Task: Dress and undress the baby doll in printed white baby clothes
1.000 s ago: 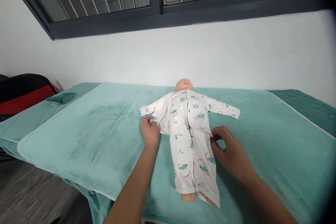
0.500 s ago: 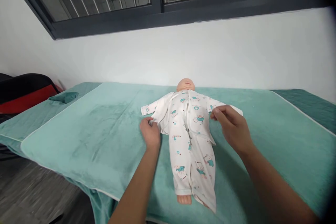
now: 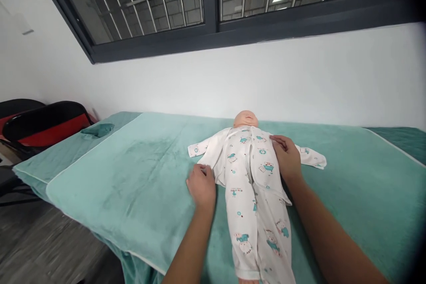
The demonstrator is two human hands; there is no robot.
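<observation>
On the green cover (image 3: 149, 177), right of centre, a doll (image 3: 245, 119) dressed in a white printed outfit (image 3: 239, 177), laid on its back with head at the far side, near the wall (image 3: 159, 82), and legs toward the near side; at the near end, part of a bare foot (image 3: 249, 281), cut off by the bottom of the view. Just left of the outfit, the left hand (image 3: 201, 184), back upward, with fingers (image 3: 199, 169) loosely curled in at the edge of a plain white flap (image 3: 218, 165); cannot tell whether pinching the cloth or only touching it, with the fingertips partly hidden. On the right side of the outfit, below the shoulder, the right hand (image 3: 289, 157), with fingers (image 3: 280, 140) bent and close together, laid against the cloth; cannot tell whether gripping any of it. Behind the right hand, the right sleeve (image 3: 312, 158), stretched out to the right; opposite, the left sleeve (image 3: 199, 147), spread to the left just beyond the left hand. Far left, black and red chairs (image 3: 53, 124); above the wall, a dark-framed window (image 3: 210, 0) with metal bars.
</observation>
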